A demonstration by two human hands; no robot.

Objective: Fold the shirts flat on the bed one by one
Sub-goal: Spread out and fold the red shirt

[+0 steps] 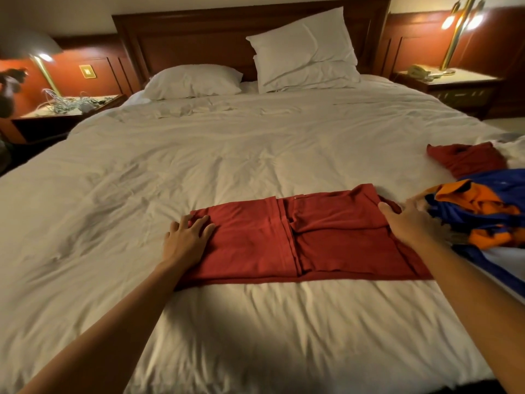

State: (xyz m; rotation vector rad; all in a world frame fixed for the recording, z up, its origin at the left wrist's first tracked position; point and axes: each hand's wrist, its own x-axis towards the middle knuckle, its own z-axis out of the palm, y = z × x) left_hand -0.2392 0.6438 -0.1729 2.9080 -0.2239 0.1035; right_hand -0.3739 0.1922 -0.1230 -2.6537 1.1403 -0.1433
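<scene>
Nearest us, two bare forearms reach out over the white cover of the bed [255, 336]. Just beyond them lies the red shirt [298, 240]. It is folded into a long band running left to right across the bed, with a line of overlapped layers near its middle.

Our left grip [186, 240] rests flat on the band's left end. Its fingers are straight and slightly spread, pressing the cloth and pinching nothing. Our right grip [409, 223] lies palm down on the band's right end, thumb out on the red cloth. Its fingers look straight, though their tips are hard to make out against the clothes beside them. Neither grip has hold of the shirt.

We judge the step in hand to be smoothing the band before one end goes over the other. To do it well, we should press the wrinkles outward and square the long edges. Then we lift one end by both corners and lay it evenly on the other.

Just right of the right grip sits a crumpled blue and orange garment [483, 211]. Beyond that lies another red garment [466, 160], not yet folded. Farther off, white pillows [304, 49] rest against a dark wooden headboard [199, 32], with lit lamps [460, 21] at either side.
</scene>
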